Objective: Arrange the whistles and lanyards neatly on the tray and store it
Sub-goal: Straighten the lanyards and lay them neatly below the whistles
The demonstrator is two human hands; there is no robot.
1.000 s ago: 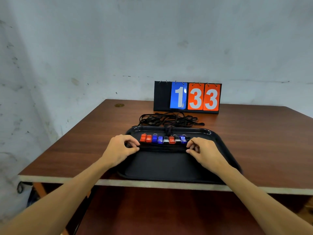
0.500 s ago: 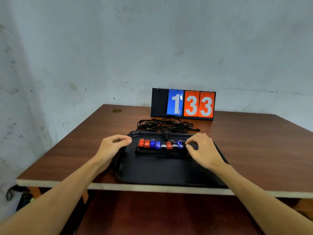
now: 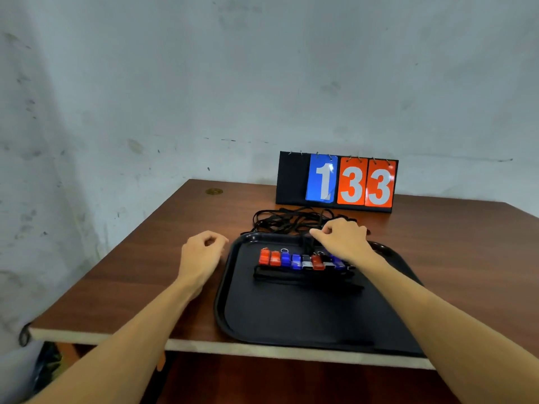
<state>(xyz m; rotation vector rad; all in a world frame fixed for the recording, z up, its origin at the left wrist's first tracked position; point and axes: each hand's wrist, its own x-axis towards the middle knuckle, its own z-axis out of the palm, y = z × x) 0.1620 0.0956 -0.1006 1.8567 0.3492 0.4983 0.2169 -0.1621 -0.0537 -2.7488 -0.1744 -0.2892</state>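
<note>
The fingers (image 3: pixel 316 232) of the right hand (image 3: pixel 342 242) are curled, thumb against forefinger, at the far rim of the tray (image 3: pixel 226 290); whether they pinch a cord I cannot tell. Just beyond them the loose lanyards (image 3: pixel 287 221) lie tangled on the surface (image 3: pixel 140 263). The left hand (image 3: pixel 201 255), loosely curled and holding nothing, sits just left of the tray. The risk, as I judge it, is that a pull on one cord drags the whole knot. Its loops could then sweep the row of whistles (image 3: pixel 291 259) and the bundled cords (image 3: pixel 303 278) in front of it out of line. With nothing steadying it, the tray could also slide toward the near edge, which is close.
</note>
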